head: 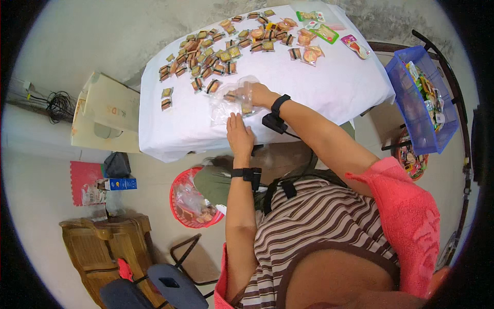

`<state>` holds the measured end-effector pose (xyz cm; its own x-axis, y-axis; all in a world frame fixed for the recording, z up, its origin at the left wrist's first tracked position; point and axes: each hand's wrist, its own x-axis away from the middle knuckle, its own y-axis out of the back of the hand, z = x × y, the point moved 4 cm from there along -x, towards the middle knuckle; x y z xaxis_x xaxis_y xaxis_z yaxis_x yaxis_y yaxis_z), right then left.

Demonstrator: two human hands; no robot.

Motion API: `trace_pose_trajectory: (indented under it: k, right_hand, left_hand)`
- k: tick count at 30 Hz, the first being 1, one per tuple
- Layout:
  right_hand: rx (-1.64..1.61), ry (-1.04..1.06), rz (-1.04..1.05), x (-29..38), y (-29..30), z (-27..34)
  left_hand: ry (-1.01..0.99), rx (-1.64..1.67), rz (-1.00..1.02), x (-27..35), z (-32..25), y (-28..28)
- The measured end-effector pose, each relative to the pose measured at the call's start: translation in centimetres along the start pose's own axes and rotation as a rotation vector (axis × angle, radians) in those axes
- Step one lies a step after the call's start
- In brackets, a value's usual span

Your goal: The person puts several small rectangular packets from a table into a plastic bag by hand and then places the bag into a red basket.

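Note:
A clear plastic bag (222, 109) lies near the front edge of the white-covered table (308, 90). Individually wrapped biscuits (230, 96) show through its film. At the bag's right side is my right hand (260, 94), its fingers hidden among film and biscuits, so their grip cannot be made out. My left hand (240, 135) rests flat at the near edge of the bag, fingers stretched forward, holding nothing visible. Beyond the bag spreads a loose heap of wrapped sandwich biscuits (208, 58). Two small packs (166, 98) sit apart on the left.
Snack packages (326, 34) lie at the table's far right, beside a purple-and-white pouch (355, 46). A blue plastic crate (413, 112) of packets stands to the right. Below the table is a red basket (178, 216) with plastic bags. A blue-grey chair (173, 284) is at lower left.

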<state>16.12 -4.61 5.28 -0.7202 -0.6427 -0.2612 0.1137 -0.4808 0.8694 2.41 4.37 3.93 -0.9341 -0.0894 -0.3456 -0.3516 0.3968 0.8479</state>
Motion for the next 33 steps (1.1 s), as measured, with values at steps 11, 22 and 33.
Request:
trace_pose_trajectory:
  k: [11, 22, 33]
  right_hand:
    - [-0.121, -0.160, -0.149, 0.3, -1.1, -1.1]
    - [-0.371, 0.212, 0.219, -1.9, -2.8, -3.3]
    - [-0.081, -0.263, -0.043, -1.4, -2.9, -1.4]
  left_hand:
    - [-0.035, 0.080, 0.026, 0.2, 0.5, -0.2]
    - [-0.006, 0.115, -0.225, -0.1, 0.0, 0.0]
    - [0.150, -0.050, -0.120, 0.8, 1.2, 1.5]
